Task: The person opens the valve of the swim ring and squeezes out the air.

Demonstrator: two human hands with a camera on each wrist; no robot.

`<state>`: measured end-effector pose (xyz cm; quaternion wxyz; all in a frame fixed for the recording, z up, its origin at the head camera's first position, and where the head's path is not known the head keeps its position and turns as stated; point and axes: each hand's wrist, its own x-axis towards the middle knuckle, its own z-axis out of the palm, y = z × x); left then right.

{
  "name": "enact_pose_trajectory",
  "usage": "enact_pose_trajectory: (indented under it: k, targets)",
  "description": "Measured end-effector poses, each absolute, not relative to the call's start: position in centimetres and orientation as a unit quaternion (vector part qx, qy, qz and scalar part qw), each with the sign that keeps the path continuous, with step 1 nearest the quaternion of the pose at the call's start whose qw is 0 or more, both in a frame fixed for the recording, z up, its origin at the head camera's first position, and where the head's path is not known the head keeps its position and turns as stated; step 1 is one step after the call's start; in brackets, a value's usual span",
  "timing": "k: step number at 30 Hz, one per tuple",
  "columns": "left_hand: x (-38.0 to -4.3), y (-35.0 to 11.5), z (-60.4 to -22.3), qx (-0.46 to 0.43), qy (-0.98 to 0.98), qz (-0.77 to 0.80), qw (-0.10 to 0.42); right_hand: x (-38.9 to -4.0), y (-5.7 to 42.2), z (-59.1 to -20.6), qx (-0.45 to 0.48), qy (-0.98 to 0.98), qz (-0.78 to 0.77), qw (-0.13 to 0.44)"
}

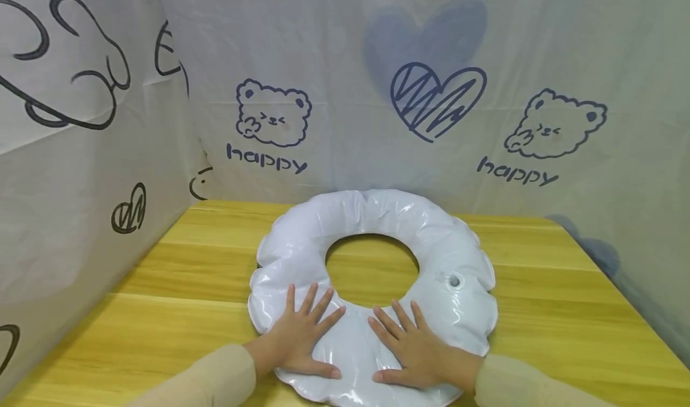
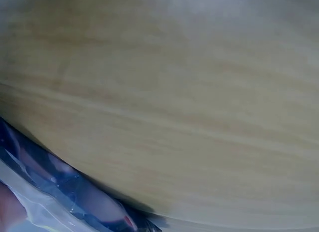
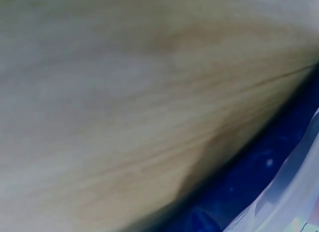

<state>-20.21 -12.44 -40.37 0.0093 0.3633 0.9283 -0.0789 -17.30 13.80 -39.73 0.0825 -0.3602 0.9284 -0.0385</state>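
Note:
A white inflatable swim ring (image 1: 372,209) lies on the wooden table, plump and creased along its seams. Its round valve (image 1: 454,281) shows on the right side. On the near left part of the ring rests my left hand (image 1: 304,335), palm down with the fingers spread. My right hand (image 1: 412,347) lies flat on the near right part, fingers likewise spread and pointing toward the hole. Both thumbs point inward, apart from each other. The ring's dark blue underside (image 2: 75,192) shows in the left wrist view, and the blue side (image 3: 254,152) also appears in the right wrist view.
The yellow wood-grain table (image 1: 178,287) extends around the ring and shows through its hole. Behind it hangs a pale cloth (image 1: 345,149) printed with bears and hearts, and another printed cloth (image 1: 70,185) borders the left side. The ring's far edge sits near the table's back edge.

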Motion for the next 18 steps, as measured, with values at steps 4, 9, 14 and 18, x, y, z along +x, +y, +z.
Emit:
enact_pose_trajectory:
  k: [4, 9, 14, 18]
  targets:
    - [-20.39, -12.37, -40.26, 0.362, 0.93, -0.06, 0.034, -17.34, 13.8, -39.74, -0.358, 0.929, -0.042, 0.086]
    - [-20.7, -12.4, -40.15, 0.359, 0.931, -0.04, 0.057, -17.47, 13.7, -39.62, -0.355, 0.93, -0.04, 0.089]
    - [-21.03, -12.48, -40.08, 0.351, 0.932, -0.005, 0.088, -17.59, 13.63, -39.46, -0.351, 0.93, -0.043, 0.103]
    - [-21.18, -12.46, -40.32, 0.351, 0.931, 0.007, 0.096, -17.8, 13.87, -39.15, -0.351, 0.926, -0.066, 0.125]
